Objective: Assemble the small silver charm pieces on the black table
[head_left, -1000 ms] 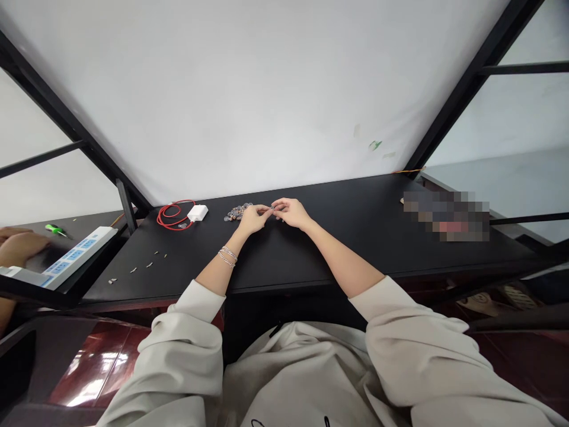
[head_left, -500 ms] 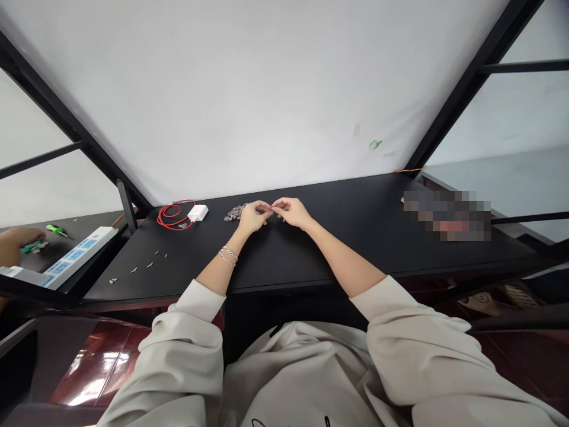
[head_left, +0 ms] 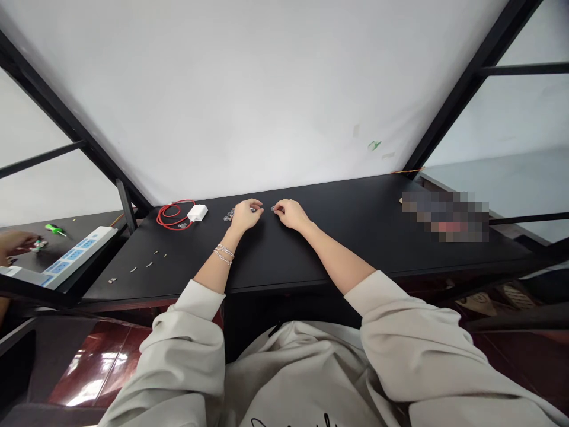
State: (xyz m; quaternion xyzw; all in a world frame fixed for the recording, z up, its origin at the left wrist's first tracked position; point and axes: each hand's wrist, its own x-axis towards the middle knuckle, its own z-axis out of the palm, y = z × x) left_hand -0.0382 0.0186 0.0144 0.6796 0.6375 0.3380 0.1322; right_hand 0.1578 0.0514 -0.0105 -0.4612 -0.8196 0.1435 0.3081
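Observation:
My left hand (head_left: 248, 214) is over a pile of small clear and greyish pieces (head_left: 229, 215), covering most of it. Its thumb and forefinger curve close together; whether anything is between their tips is too small to see. A little to the right, my right hand (head_left: 291, 213) pinches a small, clear, roundish piece (head_left: 272, 209) at its fingertips. The two hands are apart, both low over the black table (head_left: 284, 255). What exactly the small pieces are, I cannot make out.
Left of the pile lie a white charger plug (head_left: 197, 213) and a coiled red cable (head_left: 168, 223). Several tiny bits (head_left: 133, 270) are scattered at front left. A power strip (head_left: 75, 258), a green screwdriver (head_left: 54, 229) and another person's hand (head_left: 18, 243) are farther left. A blurred object (head_left: 448, 216) lies right.
My hands, whose fingertips met around a small piece, have separated. The left has shifted left over the pile; the right stays nearly in place with the clear piece. The other person's hand has moved slightly.

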